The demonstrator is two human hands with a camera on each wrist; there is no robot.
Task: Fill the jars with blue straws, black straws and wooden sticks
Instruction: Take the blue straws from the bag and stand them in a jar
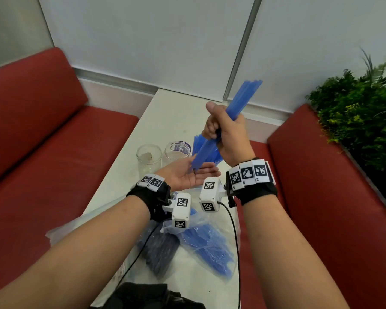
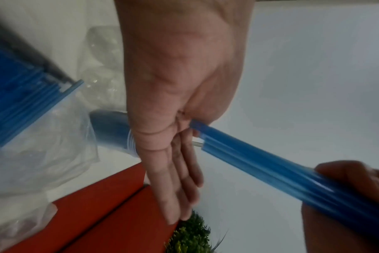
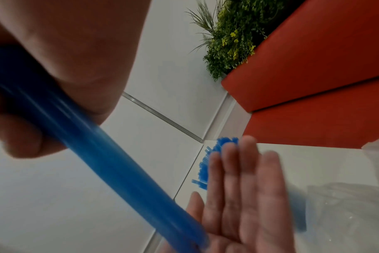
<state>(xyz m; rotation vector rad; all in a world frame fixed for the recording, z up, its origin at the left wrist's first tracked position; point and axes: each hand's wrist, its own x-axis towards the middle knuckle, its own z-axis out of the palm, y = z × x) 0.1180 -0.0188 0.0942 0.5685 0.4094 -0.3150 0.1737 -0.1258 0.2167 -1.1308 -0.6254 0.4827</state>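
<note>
Head view: right hand point(image 1: 226, 132) fist-wrapped round a bundle of blue straws point(image 1: 218, 134), held tilted, long axis running from upper right down to lower left. Bottom ends butt against the flat, spread palm of the left hand point(image 1: 187, 175), fingers straight, holding nothing. Likely squaring the ends before loading. Two clear jars point(image 1: 149, 158) stand on the worktop point(image 1: 165, 112) just beyond the left hand, both upright, mouths up; second jar point(image 1: 177, 152) sits nearer the bundle, a fan of more blue straws behind it. Bundle's low end points down-left, so the right hand must swing it near-vertical over a mouth. Straws: thin, translucent blue, equal length, packed tight. Bags point(image 1: 207, 248) of blue and dark straws lie near the body. Wooden sticks not seen.
</note>
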